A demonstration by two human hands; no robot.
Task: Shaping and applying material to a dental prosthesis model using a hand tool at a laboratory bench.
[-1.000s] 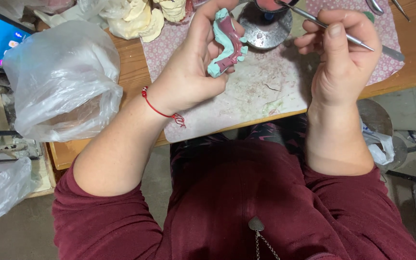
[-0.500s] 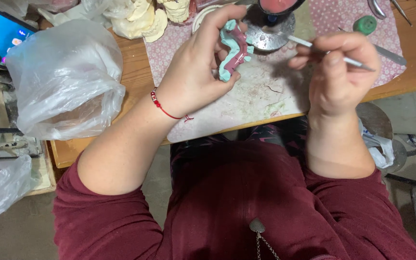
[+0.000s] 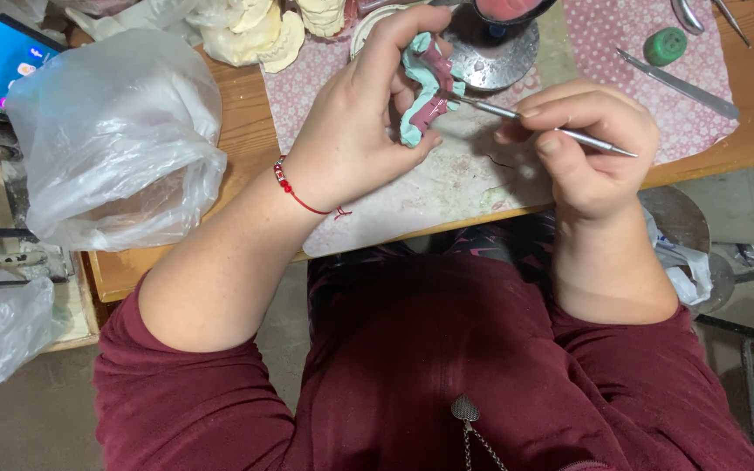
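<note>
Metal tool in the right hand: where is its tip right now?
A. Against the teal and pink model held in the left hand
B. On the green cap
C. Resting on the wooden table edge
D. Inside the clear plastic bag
A: the tool in the right hand reaches left, its tip meeting the model gripped by the left hand.

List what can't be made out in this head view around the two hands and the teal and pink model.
- Teal and pink curved model: its far side is hidden by the left hand.
- Thin metal pick: its middle is covered by the fingers of the right hand; its tip at the model is too small to read.
- Round metal dish and cream plaster casts: cut off by the top edge.
- Clear plastic bag: contents blurred by folds.
</note>
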